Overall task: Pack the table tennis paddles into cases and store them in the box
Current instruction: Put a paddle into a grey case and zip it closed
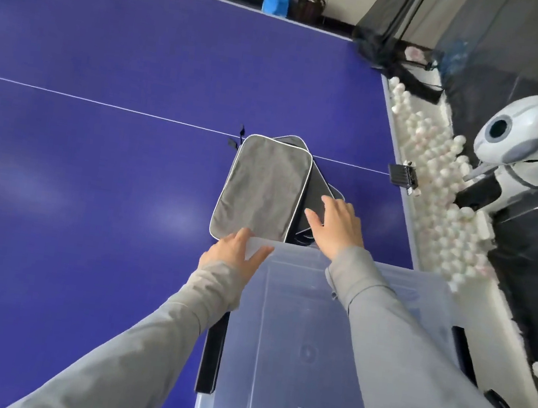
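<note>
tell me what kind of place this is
Most likely a table tennis practice room: a blue table tennis table with a white line, what looks like a white ball-feeding machine beside it, and a heap of white balls along its edge.

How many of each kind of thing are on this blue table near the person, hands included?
Grey fabric paddle case with white piping: 1
Dark paddle cases stacked beneath it: 2 showing, more may be hidden
Clear plastic storage box: 1
Hands: 2, left hand and right hand
Total: 6
</note>
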Demonstrator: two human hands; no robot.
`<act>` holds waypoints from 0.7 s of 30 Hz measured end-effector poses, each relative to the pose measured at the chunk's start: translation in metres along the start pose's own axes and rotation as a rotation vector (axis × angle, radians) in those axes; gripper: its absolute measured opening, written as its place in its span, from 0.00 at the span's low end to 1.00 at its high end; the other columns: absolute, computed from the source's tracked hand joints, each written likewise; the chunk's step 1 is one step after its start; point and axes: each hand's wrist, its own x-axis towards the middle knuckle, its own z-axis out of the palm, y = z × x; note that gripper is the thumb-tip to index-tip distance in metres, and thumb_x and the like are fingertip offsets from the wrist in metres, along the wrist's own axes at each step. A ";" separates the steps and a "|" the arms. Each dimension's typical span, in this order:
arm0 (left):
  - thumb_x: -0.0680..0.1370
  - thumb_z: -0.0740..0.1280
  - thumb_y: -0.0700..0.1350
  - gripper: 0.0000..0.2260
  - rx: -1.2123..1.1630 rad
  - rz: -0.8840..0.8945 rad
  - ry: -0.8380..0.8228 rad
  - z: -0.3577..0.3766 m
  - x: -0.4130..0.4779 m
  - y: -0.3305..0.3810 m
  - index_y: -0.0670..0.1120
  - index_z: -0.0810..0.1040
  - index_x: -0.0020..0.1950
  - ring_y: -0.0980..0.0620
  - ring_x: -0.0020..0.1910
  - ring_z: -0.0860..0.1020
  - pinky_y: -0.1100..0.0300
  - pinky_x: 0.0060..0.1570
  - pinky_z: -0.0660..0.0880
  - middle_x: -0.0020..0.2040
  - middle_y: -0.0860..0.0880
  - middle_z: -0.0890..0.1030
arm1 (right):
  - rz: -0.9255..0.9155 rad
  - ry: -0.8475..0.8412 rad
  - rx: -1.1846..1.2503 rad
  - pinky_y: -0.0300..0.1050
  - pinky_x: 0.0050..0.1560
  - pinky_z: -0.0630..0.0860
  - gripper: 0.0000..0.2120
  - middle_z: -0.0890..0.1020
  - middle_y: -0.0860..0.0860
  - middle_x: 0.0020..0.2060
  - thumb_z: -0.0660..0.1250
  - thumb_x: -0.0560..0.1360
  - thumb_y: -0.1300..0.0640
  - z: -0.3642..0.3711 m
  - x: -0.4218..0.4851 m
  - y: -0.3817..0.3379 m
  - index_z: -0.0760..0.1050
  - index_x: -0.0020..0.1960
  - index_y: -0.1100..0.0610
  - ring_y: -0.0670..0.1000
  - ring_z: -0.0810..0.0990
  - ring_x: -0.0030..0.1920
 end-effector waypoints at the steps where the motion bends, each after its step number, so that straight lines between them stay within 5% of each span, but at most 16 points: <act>1: 0.73 0.57 0.68 0.23 0.002 -0.013 0.007 0.001 0.001 -0.001 0.53 0.69 0.57 0.46 0.42 0.72 0.56 0.40 0.67 0.51 0.51 0.77 | 0.003 -0.018 0.002 0.55 0.60 0.67 0.25 0.72 0.58 0.64 0.56 0.79 0.44 0.004 0.014 0.000 0.65 0.69 0.59 0.60 0.66 0.66; 11: 0.73 0.57 0.68 0.20 -0.018 -0.005 0.037 0.005 0.003 -0.003 0.54 0.69 0.54 0.49 0.47 0.76 0.59 0.40 0.67 0.51 0.58 0.77 | 0.155 -0.143 0.060 0.55 0.64 0.66 0.36 0.72 0.61 0.63 0.58 0.74 0.33 0.055 0.105 -0.010 0.68 0.64 0.65 0.60 0.67 0.66; 15: 0.73 0.57 0.68 0.21 -0.016 -0.009 0.060 0.006 0.003 -0.004 0.54 0.70 0.55 0.50 0.46 0.76 0.58 0.41 0.68 0.51 0.58 0.77 | 0.181 -0.023 0.266 0.54 0.61 0.67 0.30 0.72 0.63 0.61 0.66 0.73 0.43 0.070 0.106 -0.021 0.66 0.61 0.66 0.63 0.70 0.63; 21: 0.72 0.57 0.69 0.21 0.020 -0.017 0.068 0.006 0.002 -0.003 0.54 0.69 0.53 0.50 0.46 0.76 0.58 0.40 0.68 0.51 0.58 0.77 | 0.157 0.080 0.517 0.54 0.56 0.70 0.21 0.74 0.64 0.61 0.62 0.78 0.53 0.054 0.105 -0.035 0.61 0.63 0.65 0.66 0.74 0.59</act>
